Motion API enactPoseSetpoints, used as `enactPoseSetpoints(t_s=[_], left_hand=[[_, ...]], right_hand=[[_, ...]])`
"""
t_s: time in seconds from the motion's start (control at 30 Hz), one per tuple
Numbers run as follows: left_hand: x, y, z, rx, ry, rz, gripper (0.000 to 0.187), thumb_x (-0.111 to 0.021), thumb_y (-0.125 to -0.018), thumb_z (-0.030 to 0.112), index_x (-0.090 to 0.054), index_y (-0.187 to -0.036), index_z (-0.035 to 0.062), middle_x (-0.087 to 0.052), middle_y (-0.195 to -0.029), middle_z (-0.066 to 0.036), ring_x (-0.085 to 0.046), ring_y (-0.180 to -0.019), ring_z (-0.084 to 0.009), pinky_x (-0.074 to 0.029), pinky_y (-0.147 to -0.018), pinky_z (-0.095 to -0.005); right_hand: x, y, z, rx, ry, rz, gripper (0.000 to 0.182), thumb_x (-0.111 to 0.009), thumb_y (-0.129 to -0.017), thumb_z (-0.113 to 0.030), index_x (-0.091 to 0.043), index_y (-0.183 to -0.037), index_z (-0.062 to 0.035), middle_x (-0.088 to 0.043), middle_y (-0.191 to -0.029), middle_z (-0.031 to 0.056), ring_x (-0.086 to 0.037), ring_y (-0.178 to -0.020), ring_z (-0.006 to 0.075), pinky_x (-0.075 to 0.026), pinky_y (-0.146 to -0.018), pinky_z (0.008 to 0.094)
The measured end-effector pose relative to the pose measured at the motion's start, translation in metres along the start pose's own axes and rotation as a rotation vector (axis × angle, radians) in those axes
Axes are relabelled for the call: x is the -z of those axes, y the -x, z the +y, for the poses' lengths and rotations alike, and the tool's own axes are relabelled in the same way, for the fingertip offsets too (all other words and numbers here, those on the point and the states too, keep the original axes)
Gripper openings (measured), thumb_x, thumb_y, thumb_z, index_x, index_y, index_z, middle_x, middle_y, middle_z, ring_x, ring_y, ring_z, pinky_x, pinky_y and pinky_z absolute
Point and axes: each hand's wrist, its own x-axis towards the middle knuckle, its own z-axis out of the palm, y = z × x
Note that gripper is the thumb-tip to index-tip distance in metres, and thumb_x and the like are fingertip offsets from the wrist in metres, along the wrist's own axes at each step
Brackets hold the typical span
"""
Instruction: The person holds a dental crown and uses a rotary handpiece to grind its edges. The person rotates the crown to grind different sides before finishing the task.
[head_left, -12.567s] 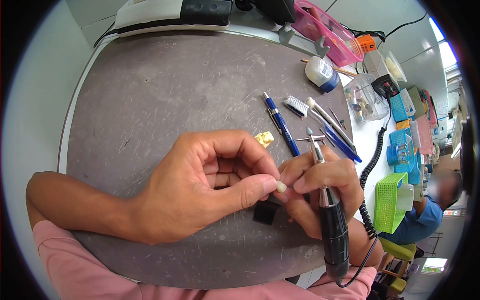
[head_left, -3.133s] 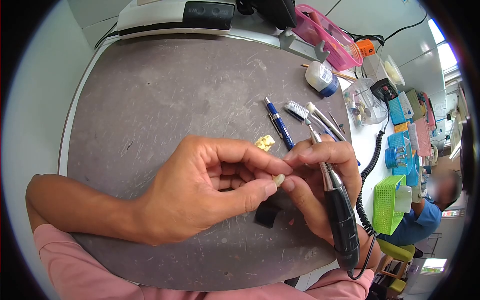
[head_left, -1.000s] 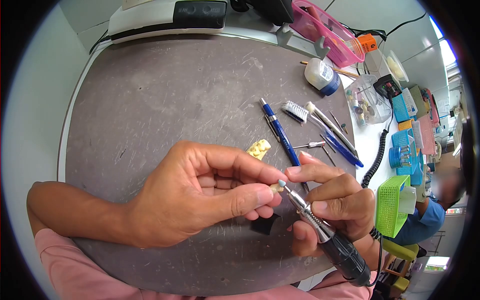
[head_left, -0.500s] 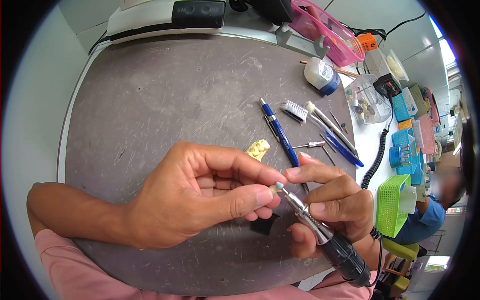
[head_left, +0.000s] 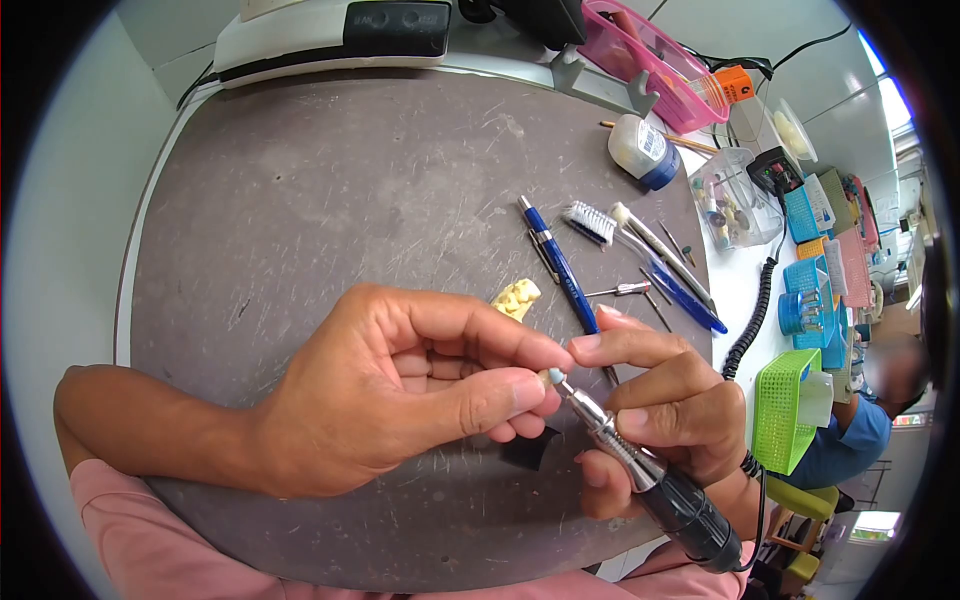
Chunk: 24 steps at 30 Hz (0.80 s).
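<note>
My left hand (head_left: 430,385) pinches a small tooth-coloured piece, like a dental crown (head_left: 545,378), between thumb and forefinger; most of it is hidden. In my right hand (head_left: 680,400) is a rotary handpiece (head_left: 640,465) with a metal nose and black body, held like a pen. Its small pale-blue grinding tip (head_left: 557,375) appears to touch the crown. The right forefinger rests by the left fingertip. Behind the hands lies a yellowish dental model (head_left: 516,298), partly covered by the left hand. A small black square (head_left: 530,449) lies beneath the left fingertips.
Right of the hands lie a blue mechanical pencil (head_left: 560,262), a blue-handled brush (head_left: 660,270) and several thin tools. Farther back are a jar (head_left: 643,152) and a pink basket (head_left: 640,60). A coiled cord (head_left: 755,310) runs down the right edge; a co-worker (head_left: 860,430) sits beyond.
The grinding tip has shifted slightly left and down against the crown, with a small move of the handpiece. My left hand stays nearly still.
</note>
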Motion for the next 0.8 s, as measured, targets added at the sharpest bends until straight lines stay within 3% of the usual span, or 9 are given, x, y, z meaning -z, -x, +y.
enactPoseSetpoints(t_s=[0.33, 0.73, 0.8], left_hand=[[-0.0016, 0.0003, 0.0006, 0.007, 0.018, 0.02, 0.021, -0.054, -0.088, 0.0, -0.055, -0.107, -0.0078, -0.064, -0.094, -0.018, -0.065, -0.085, -0.0176, -0.055, -0.075, -0.0255], [-0.0022, 0.0003, 0.0007, 0.016, 0.029, 0.023, 0.021, -0.055, -0.088, 0.0, -0.055, -0.108, -0.0075, -0.064, -0.094, -0.017, -0.065, -0.086, -0.0174, -0.054, -0.075, -0.0256], [-0.002, 0.0002, 0.0004, 0.018, 0.025, 0.024, 0.022, -0.055, -0.088, 0.0, -0.055, -0.108, -0.0075, -0.064, -0.095, -0.017, -0.065, -0.086, -0.0174, -0.054, -0.075, -0.0256]], right_hand=[[-0.0019, 0.0036, 0.0049, 0.023, -0.04, 0.048, 0.036, -0.076, -0.067, 0.001, -0.049, -0.091, -0.0032, -0.057, -0.077, 0.0109, -0.063, -0.095, 0.0371, -0.048, -0.088, 0.0527], [0.0018, -0.0003, 0.0003, 0.006, 0.019, -0.049, 0.036, -0.076, -0.066, 0.0, -0.049, -0.09, -0.0034, -0.057, -0.077, 0.0109, -0.063, -0.094, 0.0364, -0.048, -0.088, 0.0516], [-0.0018, 0.002, 0.0042, 0.023, -0.011, 0.037, 0.036, -0.076, -0.066, 0.0, -0.05, -0.09, -0.0033, -0.057, -0.077, 0.0108, -0.063, -0.094, 0.0363, -0.048, -0.088, 0.0516]])
